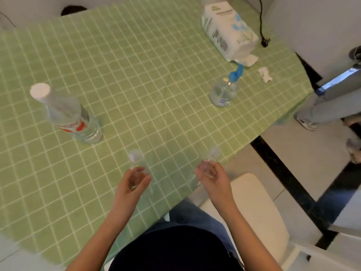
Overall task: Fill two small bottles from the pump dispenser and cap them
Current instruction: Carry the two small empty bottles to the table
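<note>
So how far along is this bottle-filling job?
Hard to say. Both small bottles wear caps: the left small bottle and the right small bottle. In hand: the left hand and the right hand each curl round one. The pump dispenser stands untouched further back. Blur hides whether either bottle holds liquid, so the filling may all lie ahead.

head view | worn high, wide-angle | faces forward and down | close over green table (pixel 148 61) | single view
</note>
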`<state>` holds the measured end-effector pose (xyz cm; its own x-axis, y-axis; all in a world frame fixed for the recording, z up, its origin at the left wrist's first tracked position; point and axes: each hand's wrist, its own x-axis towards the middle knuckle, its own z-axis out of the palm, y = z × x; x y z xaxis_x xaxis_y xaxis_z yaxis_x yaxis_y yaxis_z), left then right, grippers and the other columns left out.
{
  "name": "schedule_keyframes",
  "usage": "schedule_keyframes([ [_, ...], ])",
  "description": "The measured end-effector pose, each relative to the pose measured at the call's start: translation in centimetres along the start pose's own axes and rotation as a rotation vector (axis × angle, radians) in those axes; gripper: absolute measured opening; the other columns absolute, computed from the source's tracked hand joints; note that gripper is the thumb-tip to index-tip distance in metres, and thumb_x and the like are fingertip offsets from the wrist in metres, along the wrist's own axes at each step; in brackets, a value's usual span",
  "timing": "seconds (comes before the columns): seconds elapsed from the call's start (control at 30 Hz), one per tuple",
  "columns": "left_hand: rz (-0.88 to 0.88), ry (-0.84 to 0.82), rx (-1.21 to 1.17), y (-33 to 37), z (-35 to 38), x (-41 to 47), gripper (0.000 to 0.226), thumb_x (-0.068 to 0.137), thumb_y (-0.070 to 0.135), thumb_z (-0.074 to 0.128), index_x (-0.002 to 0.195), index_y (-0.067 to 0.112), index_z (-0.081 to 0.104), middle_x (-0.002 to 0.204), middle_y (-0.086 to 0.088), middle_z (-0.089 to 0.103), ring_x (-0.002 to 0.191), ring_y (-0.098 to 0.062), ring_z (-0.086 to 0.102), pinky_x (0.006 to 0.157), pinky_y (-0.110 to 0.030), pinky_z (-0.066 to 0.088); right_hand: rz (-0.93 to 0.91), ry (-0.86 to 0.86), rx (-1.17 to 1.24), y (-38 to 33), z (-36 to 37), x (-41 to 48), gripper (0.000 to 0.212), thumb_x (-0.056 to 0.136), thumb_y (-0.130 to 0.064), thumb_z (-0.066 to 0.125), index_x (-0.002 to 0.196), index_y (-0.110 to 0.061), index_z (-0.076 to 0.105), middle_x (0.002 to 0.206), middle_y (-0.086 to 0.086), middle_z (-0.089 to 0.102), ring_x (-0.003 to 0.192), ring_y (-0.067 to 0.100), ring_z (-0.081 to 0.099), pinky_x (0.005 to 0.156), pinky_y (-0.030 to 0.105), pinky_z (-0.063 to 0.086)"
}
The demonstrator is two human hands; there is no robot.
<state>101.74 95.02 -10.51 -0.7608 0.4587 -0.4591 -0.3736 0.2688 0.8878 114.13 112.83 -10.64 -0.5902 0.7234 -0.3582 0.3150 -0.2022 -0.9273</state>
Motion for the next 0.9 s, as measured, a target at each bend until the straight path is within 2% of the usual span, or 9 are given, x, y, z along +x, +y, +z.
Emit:
schedule_keyframes([
  [0.13,-0.01,0.057,-0.027,0.3,0.4,1.0,0.02,0.085,0.012,0.064,0.1,0.025,0.06,0.1,-0.005,0.069,0.097,-0.013,0.063,0.086,-0.028,0.047,-0.028,-0.076,-0.024,-1.4,-0.1,2.8,0.02,0.082,-0.004,0.07,0.091,-0.019,0.059,0.096,-0.007,0.065,0.086,-0.003,0.061,0.076,0.013,0.048],
  [0.23,-0.003,0.118,-0.027,0.6,1.4,1.8,0.022,0.084,0.013,0.064,0.103,0.022,0.06,0.101,-0.004,0.069,0.097,-0.013,0.063,0.083,-0.024,0.047,-0.035,-0.143,-0.021,-2.4,-0.3,5.1,0.022,0.081,-0.006,0.071,0.093,-0.021,0.06,0.094,-0.007,0.066,0.084,-0.006,0.062,0.077,0.013,0.048],
  [0.33,0.016,0.217,-0.061,1.3,3.2,2.8,0.022,0.084,0.012,0.064,0.105,0.019,0.059,0.102,-0.005,0.067,0.098,-0.016,0.062,0.081,-0.021,0.046,-0.051,-0.235,-0.063,-3.4,-1.3,8.0,0.022,0.08,-0.013,0.073,0.096,-0.024,0.062,0.093,-0.013,0.068,0.086,-0.005,0.062,0.078,0.015,0.047],
  [0.5,0.027,0.423,-0.134,1.9,8.2,4.4,0.023,0.085,0.015,0.063,0.107,0.02,0.059,0.104,-0.009,0.066,0.101,-0.02,0.062,0.092,-0.036,0.047,-0.054,-0.434,-0.127,-4.6,-3.9,13.9,0.022,0.081,-0.014,0.072,0.096,-0.026,0.061,0.092,-0.014,0.067,0.092,0.002,0.062,0.084,0.021,0.046],
  [0.6,0.017,0.505,-0.175,2.3,12.2,5.4,0.024,0.086,0.018,0.062,0.11,0.019,0.058,0.105,-0.01,0.066,0.102,-0.023,0.061,0.093,-0.038,0.047,-0.062,-0.581,-0.24,-6.0,-6.0,17.1,0.025,0.082,-0.022,0.072,0.103,-0.028,0.06,0.101,-0.012,0.066,0.097,0.001,0.061,0.09,0.027,0.048],
  [0.7,0.003,0.562,-0.217,2.4,16.0,5.8,0.023,0.085,0.02,0.062,0.108,0.021,0.059,0.105,-0.012,0.065,0.1,-0.024,0.061,0.093,-0.037,0.047,-0.057,-0.699,-0.308,-7.0,-8.1,19.3,0.027,0.082,-0.028,0.071,0.106,-0.027,0.058,0.11,-0.009,0.064,0.104,0.008,0.06,0.095,0.033,0.048],
  [0.8,0.005,0.6,-0.222,2.4,18.9,5.9,0.021,0.085,0.017,0.063,0.105,0.022,0.059,0.101,-0.012,0.066,0.096,-0.022,0.062,0.089,-0.032,0.049,-0.041,-0.761,-0.329,-7.4,-9.3,21.0,0.028,0.083,-0.03,0.07,0.107,-0.029,0.057,0.113,-0.007,0.063,0.107,0.011,0.059,0.098,0.04,0.047],
  [0.9,0.012,0.63,-0.222,2.3,20.4,6.1,0.019,0.085,0.011,0.063,0.1,0.023,0.06,0.093,-0.008,0.066,0.089,-0.017,0.062,0.077,-0.014,0.052,-0.036,-0.805,-0.335,-7.0,-9.6,21.9,0.029,0.082,-0.035,0.07,0.108,-0.032,0.057,0.112,-0.011,0.063,0.107,0.009,0.059,0.099,0.041,0.046],
])
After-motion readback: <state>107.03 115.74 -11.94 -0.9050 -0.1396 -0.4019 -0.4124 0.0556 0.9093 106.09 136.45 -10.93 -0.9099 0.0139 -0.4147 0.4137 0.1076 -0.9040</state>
